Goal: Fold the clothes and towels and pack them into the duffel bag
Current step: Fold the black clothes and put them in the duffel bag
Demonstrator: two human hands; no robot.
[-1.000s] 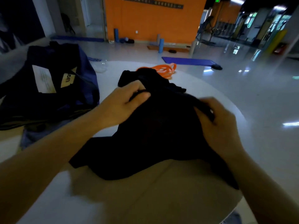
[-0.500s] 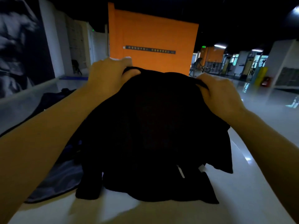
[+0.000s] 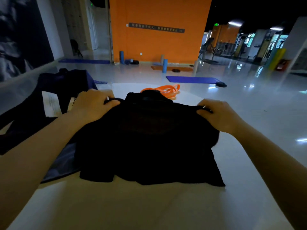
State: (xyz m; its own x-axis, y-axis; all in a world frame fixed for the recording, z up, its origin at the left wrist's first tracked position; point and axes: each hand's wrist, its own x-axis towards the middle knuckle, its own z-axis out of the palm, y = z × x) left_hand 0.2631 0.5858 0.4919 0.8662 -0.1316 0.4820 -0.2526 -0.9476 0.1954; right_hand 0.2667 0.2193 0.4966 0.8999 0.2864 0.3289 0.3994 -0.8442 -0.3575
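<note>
Centre of the frame: garment (image 3: pixel 146 140) spread on the tabletop (image 3: pixel 149 205), lower hem toward the bottom edge. Left hand (image 3: pixel 93 107) at its upper left corner, right hand (image 3: pixel 219 115) at its upper right corner. Left of the garment, partly under its edge: duffel bag (image 3: pixel 33 113). Above the garment, farther back on the tabletop: resistance bands (image 3: pixel 166 89). Upper right, on the floor: exercise mat (image 3: pixel 191 79).

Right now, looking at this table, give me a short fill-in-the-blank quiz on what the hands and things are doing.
1. Both the left hand and the right hand grip the ____ garment.
2. The dark blue duffel bag lies to the garment's ____.
3. The loops of band beyond the garment are ____ in colour.

Missing words: black; left; orange
</note>
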